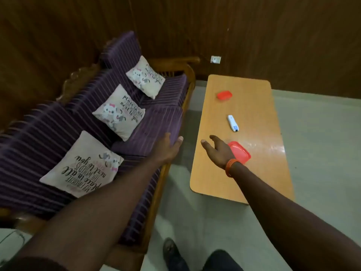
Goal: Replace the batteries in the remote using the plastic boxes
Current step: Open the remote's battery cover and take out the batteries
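Both hands, left grip [168, 147] and right grip [218, 149], hang released above the desk [214, 182]; the remote [232, 123] beyond them looks light, stiff, slick; pinch its long sides.

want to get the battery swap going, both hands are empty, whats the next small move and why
Probably reach the right hand forward to pick up the remote: it lies untouched on the table between the two red boxes, just beyond that open hand.

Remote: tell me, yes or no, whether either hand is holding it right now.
No: the remote lies alone on the table, with both the left hand and right hand open and empty.
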